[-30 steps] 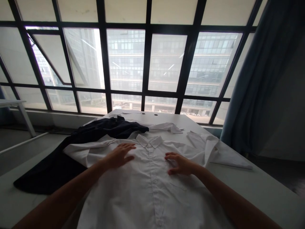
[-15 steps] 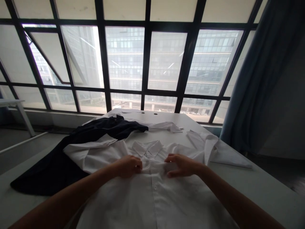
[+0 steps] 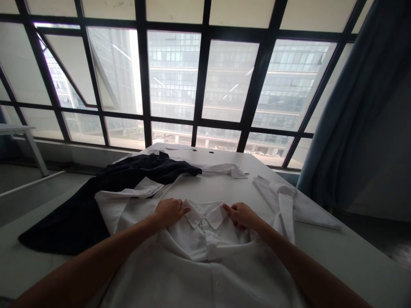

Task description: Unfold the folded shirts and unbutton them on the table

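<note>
A white button-up shirt [image 3: 199, 278] lies front up on the table, its collar pointing away from me and its chest sagging in loose folds. My left hand [image 3: 171, 211] is closed on the shirt at the shoulder, just left of the collar [image 3: 215, 216]. On the other side of the collar, my right hand [image 3: 242, 216] pinches the cloth, thumb and fingers together. The left sleeve [image 3: 128, 194] is folded over and rests partly on a dark garment. The shirt's lower part runs out of view toward me.
A dark navy garment [image 3: 73, 214] lies on the left of the white table [image 3: 337, 265]. Another white garment [image 3: 229, 170] lies behind it. Folded white cloth [image 3: 310, 209] sits near the right edge. Windows, a blue curtain [image 3: 340, 128] and another table [image 3: 30, 143] stand beyond.
Both hands have moved from the shirt's chest up to the shoulders beside the collar and closed on the cloth. The chest now sags in deeper folds, and the sleeves have shifted.
</note>
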`<action>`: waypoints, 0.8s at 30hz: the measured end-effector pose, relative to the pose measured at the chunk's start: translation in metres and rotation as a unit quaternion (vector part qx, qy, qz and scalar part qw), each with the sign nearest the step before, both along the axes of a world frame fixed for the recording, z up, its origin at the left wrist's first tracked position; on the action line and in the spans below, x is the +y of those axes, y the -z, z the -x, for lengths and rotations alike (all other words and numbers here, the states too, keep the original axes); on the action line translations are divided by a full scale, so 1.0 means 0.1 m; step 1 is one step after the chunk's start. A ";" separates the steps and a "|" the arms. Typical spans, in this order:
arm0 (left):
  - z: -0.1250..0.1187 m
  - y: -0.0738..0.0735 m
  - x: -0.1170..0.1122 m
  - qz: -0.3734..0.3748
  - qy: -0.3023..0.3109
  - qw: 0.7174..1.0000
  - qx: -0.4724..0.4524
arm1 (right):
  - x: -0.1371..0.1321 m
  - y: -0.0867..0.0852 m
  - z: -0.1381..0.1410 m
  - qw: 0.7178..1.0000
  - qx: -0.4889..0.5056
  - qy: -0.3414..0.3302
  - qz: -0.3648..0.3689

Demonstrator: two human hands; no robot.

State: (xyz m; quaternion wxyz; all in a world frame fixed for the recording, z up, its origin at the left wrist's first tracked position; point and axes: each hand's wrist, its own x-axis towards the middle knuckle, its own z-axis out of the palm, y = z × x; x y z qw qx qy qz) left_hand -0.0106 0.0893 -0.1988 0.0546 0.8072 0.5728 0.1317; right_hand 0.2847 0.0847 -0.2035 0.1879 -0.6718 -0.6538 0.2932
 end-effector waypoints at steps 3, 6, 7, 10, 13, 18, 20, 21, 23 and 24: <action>-0.07 0.06 -0.01 -0.021 0.025 0.999 -0.032 | 0.05 0.06 0.02 0.996 0.083 0.009 -0.020; -0.06 0.06 0.01 -0.036 0.086 0.987 -0.133 | 0.08 0.08 0.02 0.983 0.181 -0.002 -0.037; -0.05 0.05 0.02 -0.033 0.111 0.978 -0.175 | 0.08 0.06 0.02 0.976 0.213 -0.007 -0.040; -0.01 0.01 0.03 0.043 0.147 0.945 -0.288 | 0.04 -0.02 0.01 0.957 0.285 -0.033 -0.050; 0.01 -0.02 -0.01 0.178 0.101 0.918 -0.341 | -0.05 -0.11 0.00 0.945 0.300 -0.101 -0.086; 0.00 -0.12 -0.13 0.275 0.060 0.927 -0.247 | -0.17 -0.18 -0.04 0.945 0.179 -0.204 -0.181; 0.01 -0.19 -0.19 0.274 0.094 0.935 -0.207 | -0.19 -0.20 -0.06 0.953 0.154 -0.211 -0.150; 0.02 -0.22 -0.22 0.277 0.110 0.933 -0.200 | -0.20 -0.20 -0.07 0.956 0.156 -0.219 -0.116; 0.04 -0.27 -0.26 0.294 0.135 0.925 -0.201 | -0.21 -0.22 -0.09 0.952 0.171 -0.250 -0.039; 0.05 -0.29 -0.27 0.301 0.146 0.921 -0.201 | -0.22 -0.23 -0.10 0.946 0.179 -0.269 -0.005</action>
